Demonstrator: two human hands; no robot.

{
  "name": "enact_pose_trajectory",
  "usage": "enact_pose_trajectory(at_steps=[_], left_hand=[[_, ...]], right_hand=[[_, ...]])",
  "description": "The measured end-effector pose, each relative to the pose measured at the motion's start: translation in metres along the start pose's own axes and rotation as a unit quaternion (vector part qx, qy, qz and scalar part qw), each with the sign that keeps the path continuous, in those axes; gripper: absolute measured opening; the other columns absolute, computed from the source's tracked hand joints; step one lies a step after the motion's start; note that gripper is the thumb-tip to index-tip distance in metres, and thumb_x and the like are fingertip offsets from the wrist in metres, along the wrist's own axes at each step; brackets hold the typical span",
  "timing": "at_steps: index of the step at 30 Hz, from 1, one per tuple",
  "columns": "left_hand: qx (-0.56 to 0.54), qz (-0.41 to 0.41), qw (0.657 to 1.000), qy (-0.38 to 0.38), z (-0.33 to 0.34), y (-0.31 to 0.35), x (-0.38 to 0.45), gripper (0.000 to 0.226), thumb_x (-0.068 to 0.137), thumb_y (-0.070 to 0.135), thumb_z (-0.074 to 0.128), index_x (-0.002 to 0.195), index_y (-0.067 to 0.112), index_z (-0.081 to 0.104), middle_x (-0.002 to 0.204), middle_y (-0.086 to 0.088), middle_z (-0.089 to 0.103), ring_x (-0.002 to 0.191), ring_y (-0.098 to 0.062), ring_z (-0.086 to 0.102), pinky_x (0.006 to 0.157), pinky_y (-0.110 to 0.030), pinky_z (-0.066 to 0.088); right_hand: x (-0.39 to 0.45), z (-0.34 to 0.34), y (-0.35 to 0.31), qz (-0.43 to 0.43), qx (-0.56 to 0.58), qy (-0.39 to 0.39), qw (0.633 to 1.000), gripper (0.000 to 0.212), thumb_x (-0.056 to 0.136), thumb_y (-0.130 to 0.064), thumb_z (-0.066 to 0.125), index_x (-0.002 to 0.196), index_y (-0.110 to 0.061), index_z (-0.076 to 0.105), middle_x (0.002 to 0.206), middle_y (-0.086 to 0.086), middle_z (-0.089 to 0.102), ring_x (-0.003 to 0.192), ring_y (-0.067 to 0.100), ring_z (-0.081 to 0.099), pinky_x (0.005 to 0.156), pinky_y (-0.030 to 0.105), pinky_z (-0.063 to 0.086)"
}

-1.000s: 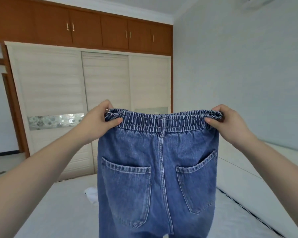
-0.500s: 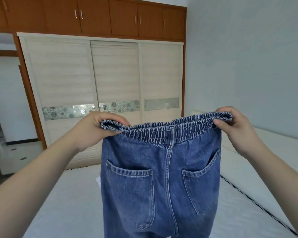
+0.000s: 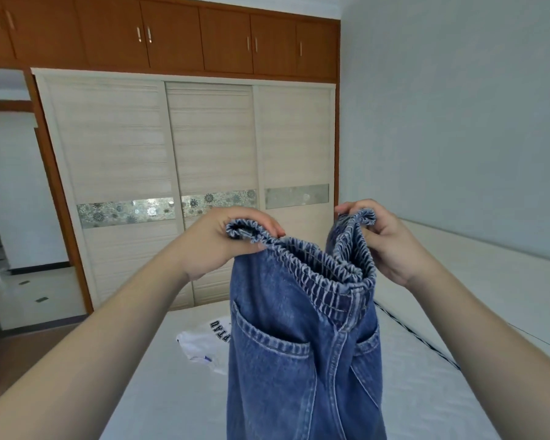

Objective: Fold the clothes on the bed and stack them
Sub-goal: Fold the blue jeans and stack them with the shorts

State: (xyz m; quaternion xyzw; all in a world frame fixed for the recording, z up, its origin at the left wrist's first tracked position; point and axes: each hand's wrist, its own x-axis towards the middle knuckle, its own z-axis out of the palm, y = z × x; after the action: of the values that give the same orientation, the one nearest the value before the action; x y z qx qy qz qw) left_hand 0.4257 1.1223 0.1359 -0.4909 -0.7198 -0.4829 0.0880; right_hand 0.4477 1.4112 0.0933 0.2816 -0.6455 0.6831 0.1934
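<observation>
Denim jeans (image 3: 302,360) are being held up in the air above the bed (image 3: 172,392), back pockets facing the camera. The elastic waistband is being pinched at one end by the left hand (image 3: 218,241), fingers and thumb curled over it, and at the other end by the right hand (image 3: 385,241), gripped the same way. The two ends are being held close together, so the lengthwise fold, leg onto leg, is judged to be in hand. Next, the waistband ends are likely to need matching before the jeans are laid flat on the bed. A white printed garment (image 3: 207,339) is lying crumpled behind, not yet folded.
</observation>
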Motion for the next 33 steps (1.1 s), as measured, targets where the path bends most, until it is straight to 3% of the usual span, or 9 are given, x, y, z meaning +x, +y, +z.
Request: enact_pose_trajectory(at_steps=[4,8,12,15,17,20,24,29,33], left_hand=[[0.022,-0.01,0.999,-0.022,0.02,0.001,0.01,0.025,0.075,0.009,0.077,0.088,0.03,0.071,0.096,0.013,0.066,0.1,-0.01,0.062,0.095,-0.024,0.043],[0.002,-0.035,0.999,0.006,0.037,-0.009,0.012,0.038,0.069,0.008,0.083,0.094,0.028,0.062,0.093,0.017,0.067,0.094,-0.007,0.064,0.089,-0.025,0.05],[-0.06,-0.038,0.996,0.051,0.048,-0.021,0.004,0.055,0.057,0.021,0.093,0.097,0.022,0.056,0.09,0.018,0.065,0.093,-0.011,0.064,0.088,-0.035,0.05],[-0.049,-0.043,0.995,0.074,0.058,-0.03,0.0,0.059,0.052,0.034,0.091,0.098,0.029,0.055,0.096,0.011,0.066,0.097,-0.016,0.064,0.088,-0.042,0.051],[-0.05,-0.048,0.994,0.085,0.067,-0.037,-0.004,0.06,0.052,0.038,0.086,0.104,0.03,0.056,0.105,0.003,0.066,0.101,-0.019,0.063,0.091,-0.044,0.051],[-0.021,-0.035,0.996,0.082,0.079,-0.044,-0.012,0.06,0.061,0.041,0.077,0.117,0.035,0.056,0.123,0.002,0.059,0.114,-0.012,0.058,0.103,-0.036,0.044],[0.026,-0.039,0.999,0.025,0.09,-0.049,-0.021,0.062,0.073,0.036,0.074,0.129,0.015,0.057,0.13,0.005,0.057,0.122,-0.007,0.053,0.108,-0.026,0.037],[0.034,-0.076,0.996,0.029,0.098,-0.044,-0.029,0.046,0.084,0.043,0.071,0.118,0.015,0.058,0.111,0.003,0.069,0.104,-0.01,0.063,0.094,-0.03,0.047],[0.059,-0.094,0.992,0.064,0.096,-0.037,-0.036,0.042,0.08,0.059,0.055,0.1,0.022,0.053,0.093,0.006,0.067,0.085,-0.005,0.062,0.075,-0.022,0.047]], right_hand=[[-0.004,0.027,-0.004,0.036,0.009,-0.031,0.999,0.024,0.088,0.007,0.052,0.098,-0.012,0.061,0.109,-0.011,0.068,0.085,0.014,0.068,0.071,0.027,0.058],[-0.012,0.044,-0.009,0.053,-0.058,-0.061,0.995,0.028,0.081,-0.01,0.061,0.088,-0.036,0.071,0.099,-0.013,0.072,0.084,0.012,0.068,0.074,0.032,0.059],[-0.022,0.043,-0.007,0.07,-0.074,-0.057,0.993,0.031,0.084,-0.012,0.063,0.107,-0.031,0.066,0.107,-0.001,0.071,0.093,0.022,0.068,0.084,0.049,0.055],[-0.029,0.051,-0.012,0.067,-0.068,-0.04,0.995,0.041,0.089,-0.006,0.057,0.129,-0.015,0.051,0.115,0.004,0.063,0.093,0.013,0.068,0.077,0.031,0.058],[-0.034,0.058,-0.016,0.046,-0.074,-0.025,0.996,0.043,0.091,0.001,0.055,0.133,-0.004,0.045,0.103,0.004,0.055,0.084,0.001,0.064,0.076,0.016,0.052],[-0.041,0.064,-0.017,0.048,-0.09,-0.021,0.995,0.034,0.093,0.004,0.053,0.126,0.002,0.046,0.091,0.001,0.051,0.074,-0.004,0.06,0.073,0.012,0.049],[-0.057,0.067,-0.017,0.072,-0.104,-0.016,0.992,0.012,0.092,0.002,0.055,0.102,-0.003,0.051,0.082,-0.009,0.062,0.073,-0.003,0.062,0.07,0.011,0.048],[-0.069,0.058,-0.028,0.053,-0.174,0.058,0.982,0.018,0.077,-0.017,0.073,0.088,-0.012,0.059,0.078,-0.004,0.066,0.076,0.009,0.066,0.078,0.023,0.055],[-0.091,0.038,-0.037,0.072,-0.262,0.042,0.962,0.022,0.089,-0.04,0.058,0.096,-0.022,0.067,0.094,-0.006,0.072,0.097,0.013,0.068,0.096,0.036,0.05]])
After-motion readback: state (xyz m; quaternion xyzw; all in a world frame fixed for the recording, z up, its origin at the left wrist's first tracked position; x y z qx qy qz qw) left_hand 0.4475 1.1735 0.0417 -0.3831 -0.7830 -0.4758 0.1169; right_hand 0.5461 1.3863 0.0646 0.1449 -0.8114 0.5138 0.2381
